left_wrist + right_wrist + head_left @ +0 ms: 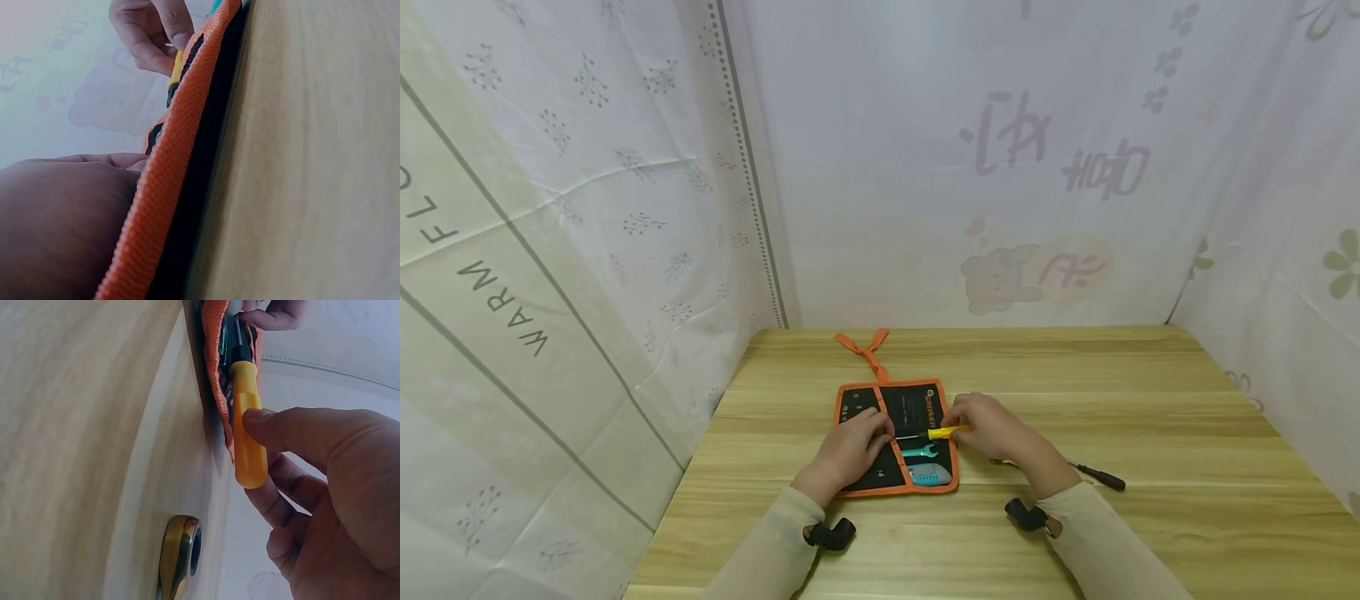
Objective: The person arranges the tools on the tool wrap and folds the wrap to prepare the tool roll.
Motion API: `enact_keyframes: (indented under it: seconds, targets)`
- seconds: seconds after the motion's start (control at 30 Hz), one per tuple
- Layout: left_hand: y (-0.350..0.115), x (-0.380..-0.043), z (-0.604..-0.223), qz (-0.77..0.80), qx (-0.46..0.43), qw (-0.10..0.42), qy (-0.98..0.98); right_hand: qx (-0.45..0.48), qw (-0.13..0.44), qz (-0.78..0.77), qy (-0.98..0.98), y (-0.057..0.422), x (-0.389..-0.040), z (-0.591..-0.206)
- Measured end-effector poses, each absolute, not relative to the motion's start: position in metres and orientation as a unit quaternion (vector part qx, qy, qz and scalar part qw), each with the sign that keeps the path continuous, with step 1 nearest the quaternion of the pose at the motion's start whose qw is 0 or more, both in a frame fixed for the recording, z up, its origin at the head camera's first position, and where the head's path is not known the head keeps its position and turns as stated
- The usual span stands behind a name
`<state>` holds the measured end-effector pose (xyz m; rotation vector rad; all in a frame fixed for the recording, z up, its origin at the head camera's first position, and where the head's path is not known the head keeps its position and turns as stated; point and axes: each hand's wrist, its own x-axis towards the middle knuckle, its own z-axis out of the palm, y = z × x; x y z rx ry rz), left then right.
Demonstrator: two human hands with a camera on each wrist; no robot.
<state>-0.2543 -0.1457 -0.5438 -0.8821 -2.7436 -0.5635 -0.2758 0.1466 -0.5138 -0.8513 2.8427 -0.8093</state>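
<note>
Right hand (988,423) pinches screwdriver (938,433) by yellow handle (248,440), shaft (909,437) over tool pouch (906,410) toward left hand (852,450), whose grip I can't tell.

place: screened-off nook, room type unclear | patterned cloth hangings (865,183) on three sides | wood-grain tabletop (1037,362)

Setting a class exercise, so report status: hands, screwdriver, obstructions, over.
Right hand pinching yellow-handled screwdriver. Shaft pointing toward left hand. Left hand on orange-trimmed tool pouch. No obstruction visible.
</note>
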Motion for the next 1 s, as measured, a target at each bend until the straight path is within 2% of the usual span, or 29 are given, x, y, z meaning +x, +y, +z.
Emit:
enact_keyframes:
  seconds: [0.4, 1.0]
  targets:
    - [-0.145, -0.254, -0.54, -0.187, -0.297, 0.098, -0.931, -0.277, 0.038, -0.264, 0.923, 0.138, -0.281, -0.516]
    - [-0.146, -0.254, -0.542, -0.19, -0.3, 0.118, -0.928, -0.315, 0.03, -0.25, 0.915, 0.118, -0.283, -0.518]
